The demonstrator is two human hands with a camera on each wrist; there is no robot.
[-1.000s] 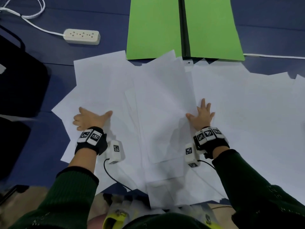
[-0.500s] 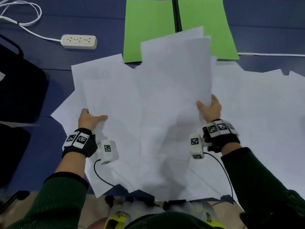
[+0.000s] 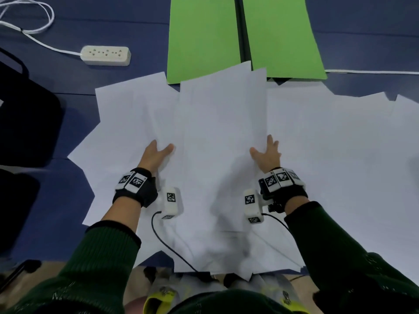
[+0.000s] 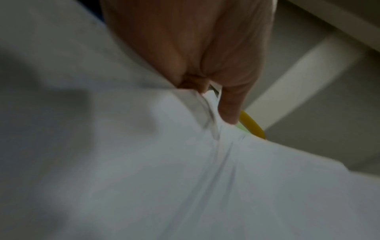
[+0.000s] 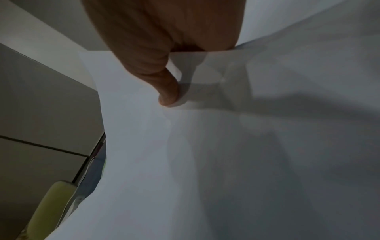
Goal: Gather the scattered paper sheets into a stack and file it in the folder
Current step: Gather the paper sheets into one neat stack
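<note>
Hands forward, left hand (image 3: 156, 155) and right hand (image 3: 266, 154) fingers pinching paper sheets (image 3: 222, 132) edges

Matt white paper sheets (image 3: 222, 123); matt green folder (image 3: 204, 37).

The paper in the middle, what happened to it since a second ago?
Both hands, left hand and right hand, lay flat and wide apart; they slid inward and now pinch the edges of a bunch of sheets, which rose higher, then dropped back. The green folder and power strip stayed.
</note>
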